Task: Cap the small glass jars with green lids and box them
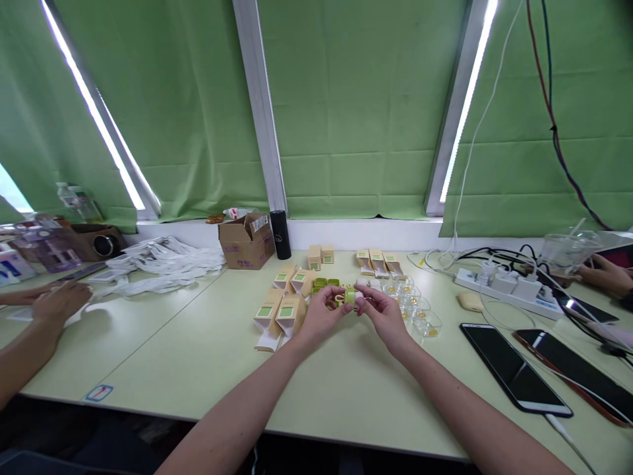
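Observation:
Between my two hands, above the middle of the table, is a small green rounded case (350, 295) with a pale loop on its left side. My left hand (322, 316) pinches its left part. From the other side, the fingertips of my right hand (384, 315) close on its right end, where a bit of white shows. Just behind my left hand lie several green square pieces (326, 282). Beige cartons with green labels (291, 310) stand to the left, some with flaps hanging open. Clear plastic trays (418, 307) with small yellowish spots sit right of my right hand.
More beige cartons (376, 262) stand behind. A brown cardboard box (246, 244) and black cylinder (280, 235) are by the wall. Phones (514, 366), cables and a power strip (509, 290) lie right. At left, another person's hand (62, 303) is near white strips (163, 264).

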Available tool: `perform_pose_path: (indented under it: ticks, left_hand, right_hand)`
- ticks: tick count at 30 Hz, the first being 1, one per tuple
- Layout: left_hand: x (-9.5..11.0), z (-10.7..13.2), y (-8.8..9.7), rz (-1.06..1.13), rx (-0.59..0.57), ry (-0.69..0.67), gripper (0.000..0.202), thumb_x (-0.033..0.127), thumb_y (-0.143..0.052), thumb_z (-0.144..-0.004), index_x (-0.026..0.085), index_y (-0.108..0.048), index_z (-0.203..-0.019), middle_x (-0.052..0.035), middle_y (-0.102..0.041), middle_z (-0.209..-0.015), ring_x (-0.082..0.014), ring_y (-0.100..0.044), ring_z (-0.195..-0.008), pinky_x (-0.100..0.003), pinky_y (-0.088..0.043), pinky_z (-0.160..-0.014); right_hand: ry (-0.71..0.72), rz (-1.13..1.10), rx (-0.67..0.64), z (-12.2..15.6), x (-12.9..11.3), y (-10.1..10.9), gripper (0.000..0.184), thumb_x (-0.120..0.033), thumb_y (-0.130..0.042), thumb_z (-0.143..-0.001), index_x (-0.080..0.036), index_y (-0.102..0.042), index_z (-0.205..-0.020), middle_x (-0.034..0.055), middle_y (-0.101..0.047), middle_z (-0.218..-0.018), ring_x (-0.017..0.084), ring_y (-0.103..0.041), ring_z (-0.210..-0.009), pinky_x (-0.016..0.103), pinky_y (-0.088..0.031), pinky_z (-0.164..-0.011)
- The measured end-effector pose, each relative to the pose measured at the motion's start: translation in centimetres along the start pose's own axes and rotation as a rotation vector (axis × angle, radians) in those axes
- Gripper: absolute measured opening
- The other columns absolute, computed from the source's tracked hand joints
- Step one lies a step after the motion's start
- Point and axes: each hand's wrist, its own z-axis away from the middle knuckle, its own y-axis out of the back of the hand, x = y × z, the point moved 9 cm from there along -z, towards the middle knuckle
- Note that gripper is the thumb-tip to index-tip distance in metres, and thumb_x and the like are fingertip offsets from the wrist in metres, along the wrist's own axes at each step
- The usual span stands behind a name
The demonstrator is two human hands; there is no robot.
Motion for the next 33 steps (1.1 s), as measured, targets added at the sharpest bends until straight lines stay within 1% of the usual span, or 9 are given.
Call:
perform_pose_path:
  ticks: [5,9,12,15,19,24,26,30,33]
  left_hand:
    - [-0.5,0.3,-0.1,-0.08,0.007,-0.022,0.045,0.048,-0.091,-0.071,0.019,-0.071,-0.099,-0.0065,-0.067,-0.098,-0.0209,-0.059,-0.087,-0.031,-0.046,-0.075]
    - [-1.0,0.8,0.0,-0.148,0.049,-0.025,0.046,0.045,-0.093,-0.069,0.022,-0.073,-0.103,-0.0054,-0.063,-0.101,-0.0225,-0.057,-0.09,-0.032,-0.047,-0.078]
    - [0.1,1.2,-0.4,-0.127,0.035,-0.095,0.051,0.042,-0.093,-0.071,0.024,-0.073,-0.114,-0.0083,-0.062,-0.115,-0.0269,-0.059,-0.106,-0.036,-0.05,-0.089]
    - [1.4,1.6,-1.0,-0.108,0.017,-0.164,0.056,0.038,-0.087,-0.08,0.027,-0.067,-0.131,-0.0109,-0.06,-0.134,-0.0297,-0.057,-0.124,-0.04,-0.051,-0.099]
    - [1.8,1.8,-1.6,-0.105,-0.012,-0.178,0.05,0.035,-0.078,-0.089,0.027,-0.063,-0.136,-0.0114,-0.06,-0.138,-0.0293,-0.061,-0.122,-0.043,-0.053,-0.101]
    - [2.2,2.1,-2.0,-0.088,-0.053,-0.225,0.047,0.034,-0.07,-0.095,0.026,-0.061,-0.14,-0.0124,-0.052,-0.148,-0.0298,-0.059,-0.128,-0.043,-0.057,-0.101]
    - [2.5,2.2,-1.8,-0.066,-0.048,-0.242,0.048,0.036,-0.069,-0.095,0.026,-0.061,-0.142,-0.0132,-0.05,-0.148,-0.0301,-0.057,-0.131,-0.043,-0.057,-0.102]
    - [2.0,1.8,-1.4,0.064,-0.058,-0.184,0.05,0.041,-0.072,-0.093,0.022,-0.064,-0.139,-0.0153,-0.054,-0.142,-0.0302,-0.059,-0.128,-0.04,-0.058,-0.1]
    - [1.0,1.1,-1.2,0.215,-0.078,-0.084,0.056,0.046,-0.076,-0.09,0.02,-0.063,-0.138,-0.0151,-0.062,-0.134,-0.0283,-0.064,-0.118,-0.037,-0.058,-0.094]
  right_hand:
    - [0.013,0.004,-0.018,0.0,0.1,-0.2,0.047,-0.058,-0.085,-0.077,-0.023,-0.081,-0.107,0.0021,-0.073,-0.076,0.018,-0.064,-0.065,0.036,-0.056,-0.07]
    - [-0.006,-0.002,-0.003,0.0,0.2,-0.2,0.046,-0.06,-0.087,-0.074,-0.023,-0.079,-0.101,0.0042,-0.075,-0.082,0.02,-0.066,-0.069,0.035,-0.056,-0.067]
    - [-0.011,-0.02,0.018,0.0,0.2,0.0,0.05,-0.062,-0.088,-0.071,-0.023,-0.077,-0.1,0.0046,-0.075,-0.087,0.021,-0.067,-0.071,0.035,-0.057,-0.067]
    - [-0.012,-0.037,0.026,0.0,0.2,0.0,0.053,-0.063,-0.089,-0.07,-0.023,-0.075,-0.101,0.0054,-0.076,-0.091,0.021,-0.07,-0.074,0.037,-0.059,-0.071]
    - [-0.032,-0.06,0.021,0.0,0.5,-0.2,0.055,-0.064,-0.09,-0.067,-0.022,-0.073,-0.099,0.0057,-0.076,-0.091,0.023,-0.073,-0.08,0.037,-0.062,-0.074]
    - [-0.065,-0.11,0.018,0.1,0.7,-0.4,0.055,-0.064,-0.092,-0.064,-0.022,-0.07,-0.092,0.0029,-0.074,-0.088,0.021,-0.072,-0.071,0.038,-0.063,-0.073]
    - [-0.055,-0.107,0.001,0.1,0.6,-0.5,0.054,-0.064,-0.091,-0.066,-0.022,-0.07,-0.092,0.003,-0.073,-0.087,0.021,-0.071,-0.069,0.039,-0.062,-0.072]
    - [0.03,-0.057,-0.063,0.4,-0.3,-0.9,0.047,-0.062,-0.086,-0.075,-0.023,-0.071,-0.096,0.0038,-0.072,-0.084,0.019,-0.067,-0.069,0.038,-0.058,-0.071]
    - [0.155,0.104,-0.053,0.9,-1.7,-0.6,0.042,-0.053,-0.085,-0.079,-0.026,-0.072,-0.11,0.0064,-0.071,-0.1,0.02,-0.067,-0.077,0.038,-0.058,-0.073]
